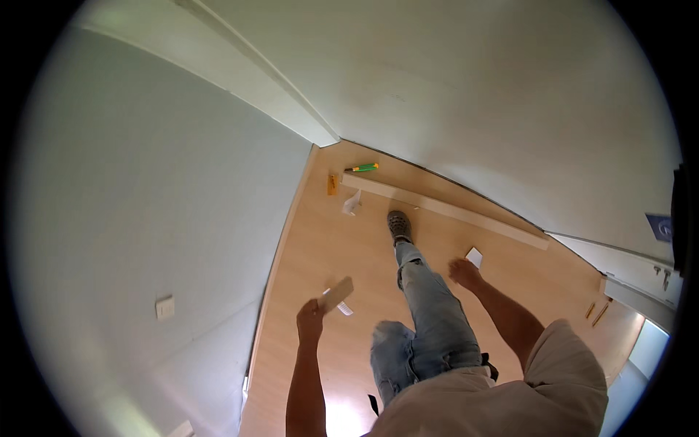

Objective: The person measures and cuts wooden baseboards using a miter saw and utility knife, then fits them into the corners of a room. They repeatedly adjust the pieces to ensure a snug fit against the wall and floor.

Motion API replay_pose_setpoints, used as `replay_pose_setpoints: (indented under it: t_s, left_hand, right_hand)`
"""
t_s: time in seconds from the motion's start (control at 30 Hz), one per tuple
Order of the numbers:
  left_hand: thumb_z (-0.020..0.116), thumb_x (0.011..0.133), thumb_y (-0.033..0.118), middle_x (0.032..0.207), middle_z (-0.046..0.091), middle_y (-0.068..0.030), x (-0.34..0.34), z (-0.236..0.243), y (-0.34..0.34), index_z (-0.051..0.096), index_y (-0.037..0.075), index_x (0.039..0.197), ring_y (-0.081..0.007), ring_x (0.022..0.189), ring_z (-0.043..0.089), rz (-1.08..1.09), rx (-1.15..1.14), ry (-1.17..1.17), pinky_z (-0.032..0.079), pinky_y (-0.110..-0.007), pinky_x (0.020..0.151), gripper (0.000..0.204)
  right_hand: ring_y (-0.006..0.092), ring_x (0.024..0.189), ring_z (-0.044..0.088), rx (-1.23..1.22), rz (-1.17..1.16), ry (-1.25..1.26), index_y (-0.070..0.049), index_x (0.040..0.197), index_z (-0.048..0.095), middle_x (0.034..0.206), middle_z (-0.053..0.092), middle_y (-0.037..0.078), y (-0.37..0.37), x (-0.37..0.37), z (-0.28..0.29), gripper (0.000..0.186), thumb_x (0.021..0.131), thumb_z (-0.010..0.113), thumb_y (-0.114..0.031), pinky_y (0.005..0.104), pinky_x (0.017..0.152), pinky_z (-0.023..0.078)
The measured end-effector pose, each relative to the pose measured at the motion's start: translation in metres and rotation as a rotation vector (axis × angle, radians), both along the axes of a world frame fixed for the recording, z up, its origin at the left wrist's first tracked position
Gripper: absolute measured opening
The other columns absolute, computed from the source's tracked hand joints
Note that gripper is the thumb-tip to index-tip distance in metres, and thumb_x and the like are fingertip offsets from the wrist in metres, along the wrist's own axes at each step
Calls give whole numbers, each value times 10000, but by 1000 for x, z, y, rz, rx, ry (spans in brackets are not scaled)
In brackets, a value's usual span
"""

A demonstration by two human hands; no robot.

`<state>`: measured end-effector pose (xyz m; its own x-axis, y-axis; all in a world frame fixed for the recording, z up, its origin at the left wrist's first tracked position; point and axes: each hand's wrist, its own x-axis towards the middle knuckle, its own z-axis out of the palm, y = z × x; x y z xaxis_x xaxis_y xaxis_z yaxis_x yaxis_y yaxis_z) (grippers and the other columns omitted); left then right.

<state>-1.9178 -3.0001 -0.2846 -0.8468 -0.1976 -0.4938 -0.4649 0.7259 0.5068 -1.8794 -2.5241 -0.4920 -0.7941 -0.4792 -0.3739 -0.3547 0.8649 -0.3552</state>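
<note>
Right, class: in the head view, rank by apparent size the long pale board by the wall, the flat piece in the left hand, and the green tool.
1. Long pale board
2. Flat piece, nearer the camera, so unsure
3. Green tool

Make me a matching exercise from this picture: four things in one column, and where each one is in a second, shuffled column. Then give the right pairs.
Things:
1. small flat wooden piece
2. long pale board
3. green and yellow tool
4. wall switch plate

Places:
A. on the wall to the person's left
B. on the floor along the foot of the far wall
C. held in the left hand
D. on the floor near the room's corner, beyond the board's end

Pairs: 1-C, 2-B, 3-D, 4-A
</note>
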Motion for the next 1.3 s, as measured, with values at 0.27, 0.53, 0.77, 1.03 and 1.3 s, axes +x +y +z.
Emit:
replay_pose_setpoints:
  t_s: [0.27, 0.53, 0.77, 1.03, 1.3]
  left_hand:
    - [694, 800, 152, 865, 638, -175, -269, -212, 6, 654, 39, 965, -373, 833, 616, -356, -36, 210, 494, -448, 737, 203]
    - [673, 848, 104, 937, 686, -167, -419, -470, -74, 667, 40, 1102, -306, 875, 656, 29, 48, 239, 500, -378, 788, 262]
    - [659, 888, 117, 992, 689, -120, -480, -608, -85, 653, 63, 1152, -224, 867, 635, -35, 182, 284, 494, -324, 807, 269]
    - [640, 910, 138, 968, 686, -109, -516, -669, -58, 628, 78, 1218, -225, 880, 631, -91, 305, 349, 484, -333, 812, 313]
    - [636, 906, 185, 1021, 691, -144, -545, -669, -38, 610, 69, 1244, -271, 928, 651, -128, 219, 382, 487, -373, 818, 359]
  right_hand:
    - [288, 741, 681, -464, -603, -348, -65, 975, 647, 822, 693, 145, -157, -319, -33, 194, 906, 533, -207, 402, 694, 532]
    - [341, 941, 654, -122, -540, -251, -50, 1000, 633, 964, 668, 173, -279, -397, -313, 208, 881, 531, -188, 459, 805, 534]
    - [323, 1079, 536, 54, -449, 76, 5, 1133, 557, 1115, 538, 157, -283, -407, -434, 416, 830, 662, -260, 406, 805, 550]
    - [309, 1101, 507, 124, -263, 46, 22, 1171, 531, 1114, 522, 167, -255, -400, -424, 510, 806, 690, -296, 381, 770, 563]
    - [309, 980, 592, -113, -205, 165, -18, 1062, 589, 1046, 562, 147, -265, -373, -436, 280, 855, 606, -205, 427, 719, 568]
